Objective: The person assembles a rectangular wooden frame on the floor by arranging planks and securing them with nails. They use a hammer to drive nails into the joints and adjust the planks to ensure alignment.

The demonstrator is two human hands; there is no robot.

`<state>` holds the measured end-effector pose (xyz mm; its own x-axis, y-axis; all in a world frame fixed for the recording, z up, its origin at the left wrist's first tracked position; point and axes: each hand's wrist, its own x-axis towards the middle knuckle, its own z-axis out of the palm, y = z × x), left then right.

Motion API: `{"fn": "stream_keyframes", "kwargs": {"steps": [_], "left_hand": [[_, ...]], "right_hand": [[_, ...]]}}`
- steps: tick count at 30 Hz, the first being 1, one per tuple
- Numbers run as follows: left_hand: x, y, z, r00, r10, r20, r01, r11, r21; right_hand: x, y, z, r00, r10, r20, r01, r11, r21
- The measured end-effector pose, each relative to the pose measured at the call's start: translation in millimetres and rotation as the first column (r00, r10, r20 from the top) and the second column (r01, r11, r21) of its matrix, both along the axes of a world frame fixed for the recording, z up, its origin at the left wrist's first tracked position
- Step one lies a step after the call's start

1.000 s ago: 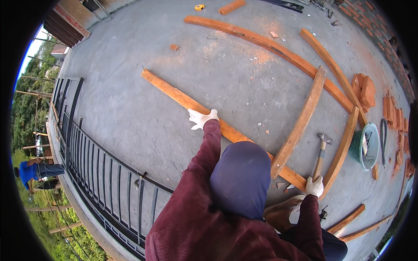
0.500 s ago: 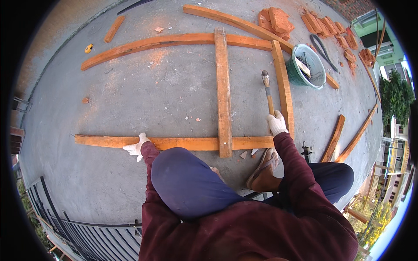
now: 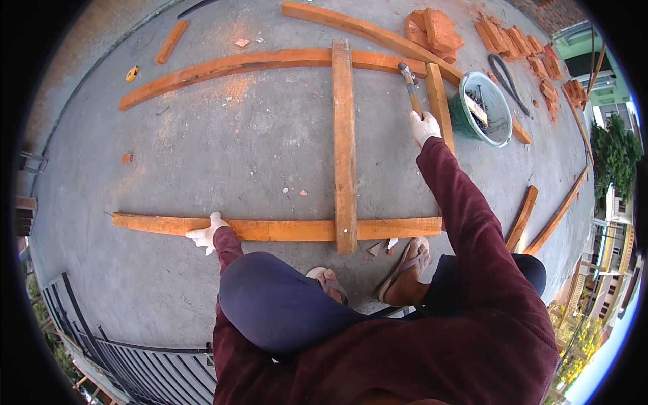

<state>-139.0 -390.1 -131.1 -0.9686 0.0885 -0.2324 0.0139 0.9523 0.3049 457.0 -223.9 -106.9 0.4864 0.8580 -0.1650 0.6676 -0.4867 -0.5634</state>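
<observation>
My right hand (image 3: 424, 127), in a white glove, is closed round the wooden handle of a hammer (image 3: 409, 86). The hammer's head is over the far right part of the frame, beside the short right beam (image 3: 439, 98). My left hand (image 3: 208, 233), also gloved, straddles the near wooden beam (image 3: 283, 230), its thumb at the far edge and other fingers toward the near edge. A crosspiece (image 3: 344, 145) lies over this near beam and the far beam (image 3: 263, 61). One small light spot, perhaps a nail head, shows at the crosspiece's near end.
A green bucket (image 3: 487, 108) of what look like nails stands right of the frame. Behind it are stacked bricks (image 3: 435, 34) and a dark hose loop (image 3: 507, 84). Loose timber (image 3: 521, 219) lies at the right, a yellow tape measure (image 3: 131, 73) far left, a metal railing (image 3: 155, 368) near left.
My right hand has moved forward with the hammer, from near the close right corner toward the far right one. My left hand stays on the near beam.
</observation>
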Motion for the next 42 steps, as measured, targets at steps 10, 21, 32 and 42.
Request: {"fn": "stream_keyframes", "kwargs": {"steps": [10, 21, 32, 42], "left_hand": [[21.7, 10.1, 14.8, 0.994, 0.073, 0.079, -0.078, 0.996, 0.052], [-11.3, 6.5, 3.2, 0.994, 0.014, -0.107, 0.000, 0.991, 0.131], [-12.6, 24.9, 1.7, 0.987, -0.048, -0.150, 0.032, 0.993, -0.110], [-16.9, 19.0, 2.0, 0.990, -0.048, -0.134, 0.032, 0.992, -0.122]], "right_hand": [[13.4, -24.7, 4.9, 0.987, 0.096, 0.128, -0.099, 0.995, 0.019], [-71.7, -47.6, 99.5, 0.696, 0.024, -0.717, -0.018, 1.000, 0.016], [-323.4, 213.7, 136.5, 0.562, 0.202, -0.802, -0.390, 0.920, -0.042], [-429.7, 265.4, 111.0, 0.591, 0.286, -0.754, -0.632, 0.745, -0.213]]}}
